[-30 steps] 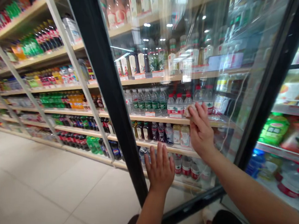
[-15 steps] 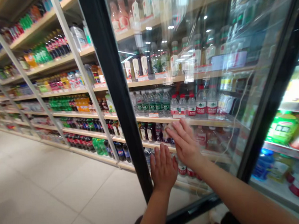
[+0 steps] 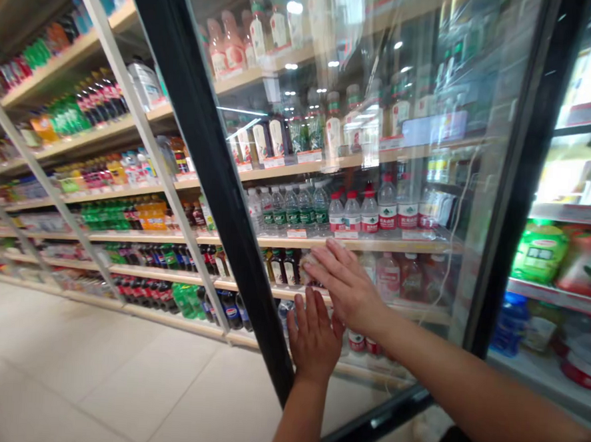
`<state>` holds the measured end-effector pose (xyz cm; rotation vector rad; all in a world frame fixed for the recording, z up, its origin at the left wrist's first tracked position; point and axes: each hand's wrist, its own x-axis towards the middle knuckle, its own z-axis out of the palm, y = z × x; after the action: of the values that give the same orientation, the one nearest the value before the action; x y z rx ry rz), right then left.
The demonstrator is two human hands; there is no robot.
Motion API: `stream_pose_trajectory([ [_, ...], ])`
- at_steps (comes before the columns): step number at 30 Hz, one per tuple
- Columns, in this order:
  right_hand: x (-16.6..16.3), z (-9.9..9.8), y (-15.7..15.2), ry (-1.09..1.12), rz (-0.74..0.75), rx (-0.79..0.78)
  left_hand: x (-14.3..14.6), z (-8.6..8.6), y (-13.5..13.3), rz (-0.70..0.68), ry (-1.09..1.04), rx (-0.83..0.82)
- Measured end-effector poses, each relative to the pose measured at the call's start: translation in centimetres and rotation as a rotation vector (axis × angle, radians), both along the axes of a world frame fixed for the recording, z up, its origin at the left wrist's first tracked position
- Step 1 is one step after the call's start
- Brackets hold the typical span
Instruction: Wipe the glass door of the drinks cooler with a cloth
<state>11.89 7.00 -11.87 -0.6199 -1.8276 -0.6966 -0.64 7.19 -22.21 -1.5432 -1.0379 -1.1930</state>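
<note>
A black-framed glass door (image 3: 252,272) stands swung out in front of me. My left hand (image 3: 316,335) lies flat against the lower part of its pane, fingers stretched upward, close to the black side frame. Just above and to the right, my right hand (image 3: 354,288) is spread on the same glass with its fingers pointing up and left. A small pale patch shows by the right fingertips; whether it is a cloth or a reflection I cannot tell. Water bottles (image 3: 304,205) show through the pane behind the hands.
Long shelves of drinks (image 3: 150,212) run off to the left. On the right is a lit fridge (image 3: 551,290) with bottles and packs inside. Pale floor tiles (image 3: 90,382) stretch across the lower left. Ceiling lights reflect in the glass.
The view has shifted, so the door and shelves appear further left. My right hand has slid left with its fingers nearer my left hand. Both hands stay at the glass.
</note>
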Motion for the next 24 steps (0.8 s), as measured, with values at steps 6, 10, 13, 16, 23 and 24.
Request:
stream_pose_trajectory([
  [6, 0.9, 0.0, 1.2, 0.201, -0.089, 0.057, -0.2, -0.3, 0.8, -0.057, -0.045, -0.045],
  [10, 1.5, -2.2, 1.5, 0.068, -0.09, 0.031, -0.3, -0.6, 1.0, -0.055, -0.042, -0.043],
  [13, 1.4, -1.2, 1.6, 0.063, -0.081, 0.019, -0.3, -0.7, 1.2, -0.065, -0.058, -0.049],
  [16, 0.8, 0.5, 1.7, 0.142, -0.071, 0.032, -0.4, -0.7, 1.5, -0.086, -0.07, -0.066],
  [23, 2.8, 1.3, 1.9, -0.071, -0.03, 0.012, -0.8, -0.7, 2.3, -0.047, -0.039, -0.054],
  [24, 3.6, 1.7, 2.1, -0.007, -0.05, 0.02, -0.8, -0.7, 2.4, -0.04, -0.033, -0.054],
])
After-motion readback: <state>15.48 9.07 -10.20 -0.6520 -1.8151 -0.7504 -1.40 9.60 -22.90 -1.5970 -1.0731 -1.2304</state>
